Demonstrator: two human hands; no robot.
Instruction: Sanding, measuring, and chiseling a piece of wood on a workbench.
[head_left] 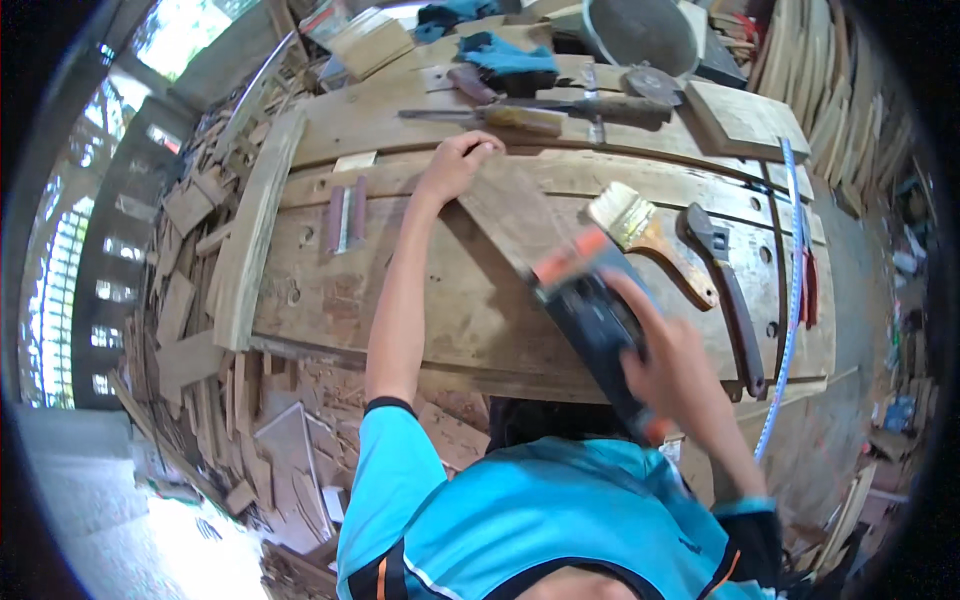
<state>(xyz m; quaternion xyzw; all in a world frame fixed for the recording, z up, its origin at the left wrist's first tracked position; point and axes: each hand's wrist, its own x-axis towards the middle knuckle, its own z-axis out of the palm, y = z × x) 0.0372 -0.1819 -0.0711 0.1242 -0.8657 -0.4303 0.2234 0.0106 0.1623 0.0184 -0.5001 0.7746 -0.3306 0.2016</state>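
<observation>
Found a cluttered workbench [330, 300] on all sides of the fingers. Saw, just beyond the fingers of the left hand [460, 168], a chisel [525, 121] lying crosswise, blade to the left, and farther off a blue cloth [508, 55] and a grey bucket [645, 35]. Noticed, to the left of those same fingers, a small mauve-sided piece [348, 215], then a thick beam [258, 230] and a heap of scrap wood [185, 300]. Spotted, close by the fingers of the right hand [668, 362] and slightly beyond, a paintbrush [665, 255], then farther right an adjustable wrench [737, 310] and a blue measuring strip [795, 265]. Found the nearer part of the board [510, 207] screened from view by a black-and-orange hand tool [590, 320] and the right hand. Traced the board from under the left fingers toward the right ones, long axis slanting from far left to near right. Read nearly the same slant in the tool, one orange end pointing away from the right fingers, along the board. Saw the left fingers curled together at the board's far end, gripping it, and the right fingers wrapped around the tool, blurred. Could not tell the pressure in either grip.
</observation>
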